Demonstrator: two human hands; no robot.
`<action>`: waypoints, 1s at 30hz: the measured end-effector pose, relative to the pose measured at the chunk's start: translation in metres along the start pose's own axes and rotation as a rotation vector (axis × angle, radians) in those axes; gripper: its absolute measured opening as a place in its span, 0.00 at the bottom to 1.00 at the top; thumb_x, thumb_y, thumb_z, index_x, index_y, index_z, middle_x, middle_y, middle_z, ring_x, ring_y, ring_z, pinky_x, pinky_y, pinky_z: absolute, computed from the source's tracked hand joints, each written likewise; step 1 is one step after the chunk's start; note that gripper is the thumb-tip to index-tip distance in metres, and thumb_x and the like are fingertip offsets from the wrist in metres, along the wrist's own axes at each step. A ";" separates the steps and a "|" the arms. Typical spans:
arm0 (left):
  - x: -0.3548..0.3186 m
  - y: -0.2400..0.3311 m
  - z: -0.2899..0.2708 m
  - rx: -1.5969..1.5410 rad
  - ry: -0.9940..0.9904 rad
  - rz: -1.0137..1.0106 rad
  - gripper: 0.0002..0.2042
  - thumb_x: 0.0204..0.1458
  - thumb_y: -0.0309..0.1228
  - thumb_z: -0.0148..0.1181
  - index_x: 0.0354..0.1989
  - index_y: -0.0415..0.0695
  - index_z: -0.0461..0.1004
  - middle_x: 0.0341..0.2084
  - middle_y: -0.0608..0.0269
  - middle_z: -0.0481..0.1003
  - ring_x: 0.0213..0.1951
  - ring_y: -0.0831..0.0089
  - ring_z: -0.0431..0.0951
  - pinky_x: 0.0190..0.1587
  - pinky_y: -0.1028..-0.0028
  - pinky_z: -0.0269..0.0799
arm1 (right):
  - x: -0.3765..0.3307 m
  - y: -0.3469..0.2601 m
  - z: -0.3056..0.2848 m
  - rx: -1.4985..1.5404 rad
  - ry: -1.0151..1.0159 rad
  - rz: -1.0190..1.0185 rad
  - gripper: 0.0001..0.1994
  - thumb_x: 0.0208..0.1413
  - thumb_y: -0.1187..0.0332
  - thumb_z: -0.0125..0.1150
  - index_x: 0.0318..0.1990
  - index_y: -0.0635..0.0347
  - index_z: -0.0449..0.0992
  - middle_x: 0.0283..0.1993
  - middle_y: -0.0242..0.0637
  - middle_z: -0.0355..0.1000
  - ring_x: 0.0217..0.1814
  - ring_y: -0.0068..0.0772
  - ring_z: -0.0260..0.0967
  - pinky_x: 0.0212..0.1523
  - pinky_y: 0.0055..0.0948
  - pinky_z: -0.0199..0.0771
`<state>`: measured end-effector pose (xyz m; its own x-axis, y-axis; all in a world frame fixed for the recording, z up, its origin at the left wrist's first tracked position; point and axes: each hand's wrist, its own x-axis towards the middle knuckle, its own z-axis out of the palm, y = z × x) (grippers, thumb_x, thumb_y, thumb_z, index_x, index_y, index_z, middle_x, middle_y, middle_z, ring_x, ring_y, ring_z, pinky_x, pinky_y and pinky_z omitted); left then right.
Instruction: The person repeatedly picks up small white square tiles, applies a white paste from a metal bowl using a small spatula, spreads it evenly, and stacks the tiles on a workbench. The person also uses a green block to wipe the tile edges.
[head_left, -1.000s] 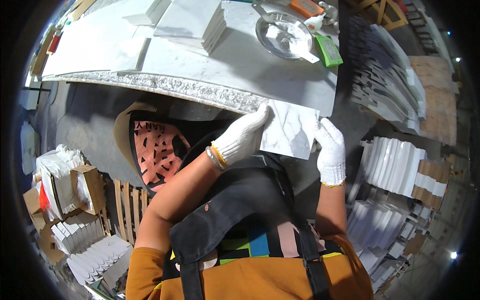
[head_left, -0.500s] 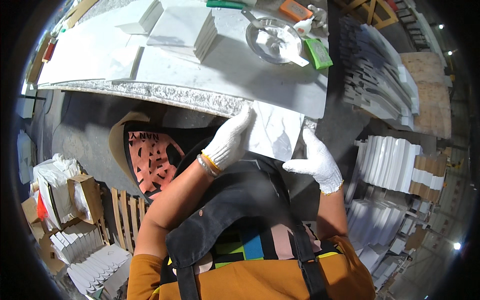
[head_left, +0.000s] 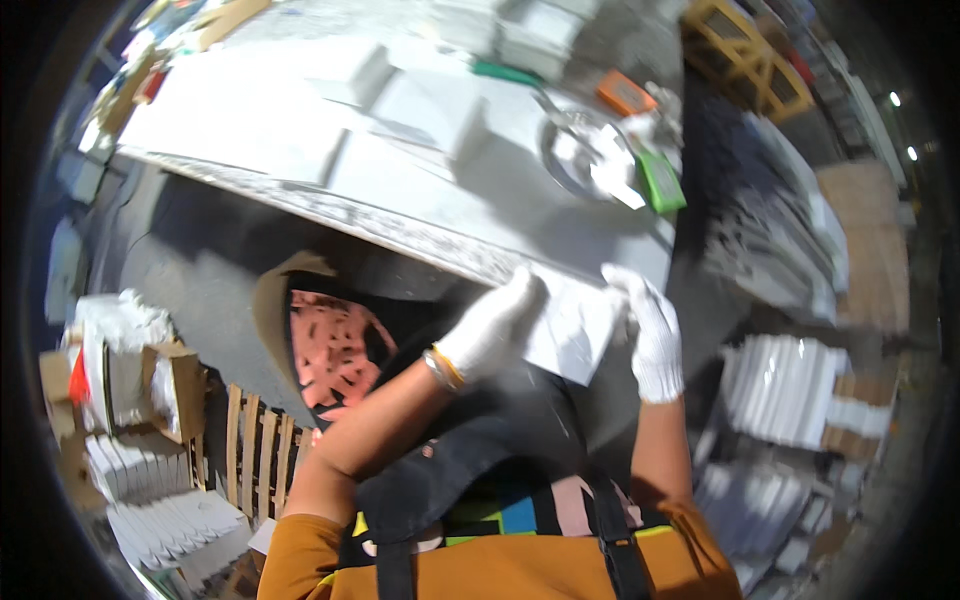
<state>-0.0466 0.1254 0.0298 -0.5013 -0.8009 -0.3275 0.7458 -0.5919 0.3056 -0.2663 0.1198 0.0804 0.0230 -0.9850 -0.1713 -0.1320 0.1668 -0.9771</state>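
Head view is showing both gloved hands, left hand (head_left: 492, 332) and right hand (head_left: 655, 335), fingers curling closed round a white tile (head_left: 572, 322) at the table (head_left: 420, 215) edge, likely stiff, heavy, brittle, best gripped by opposite edges.

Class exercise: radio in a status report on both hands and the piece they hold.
Left hand and right hand, white-gloved, both gripping the white tile. Tile at the worktable's near edge. Nothing between hands and tile.
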 end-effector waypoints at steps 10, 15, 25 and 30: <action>-0.039 0.009 -0.048 0.486 -0.037 0.052 0.21 0.63 0.42 0.61 0.58 0.41 0.73 0.46 0.67 0.78 0.46 0.81 0.75 0.49 0.76 0.72 | 0.009 0.037 0.040 0.220 -0.054 0.076 0.16 0.57 0.68 0.60 0.50 0.70 0.77 0.45 0.38 0.78 0.46 0.27 0.75 0.50 0.25 0.73; -0.076 0.039 -0.049 0.553 0.153 0.086 0.24 0.62 0.41 0.62 0.61 0.38 0.71 0.46 0.66 0.77 0.47 0.79 0.75 0.51 0.75 0.72 | 0.028 0.031 0.079 0.285 -0.183 0.110 0.17 0.59 0.70 0.61 0.52 0.72 0.76 0.47 0.39 0.78 0.48 0.28 0.74 0.53 0.26 0.72; -0.114 0.120 -0.057 0.633 0.478 0.469 0.24 0.60 0.43 0.62 0.60 0.40 0.73 0.39 0.67 0.79 0.37 0.80 0.78 0.39 0.78 0.74 | 0.068 0.036 0.084 0.300 -0.161 0.185 0.14 0.66 0.70 0.55 0.55 0.67 0.74 0.37 0.43 0.79 0.26 0.26 0.74 0.22 0.18 0.71; -0.119 0.211 -0.089 0.839 0.556 0.533 0.27 0.63 0.50 0.56 0.60 0.41 0.73 0.37 0.64 0.80 0.35 0.78 0.80 0.39 0.77 0.75 | 0.068 0.044 0.081 0.286 -0.118 0.171 0.13 0.66 0.73 0.55 0.55 0.66 0.74 0.35 0.44 0.79 0.24 0.21 0.71 0.21 0.14 0.66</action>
<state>0.2092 0.1042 0.0540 0.2117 -0.9411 -0.2636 0.1721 -0.2296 0.9580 -0.1900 0.0641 0.0157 0.1406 -0.9326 -0.3324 0.1386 0.3510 -0.9261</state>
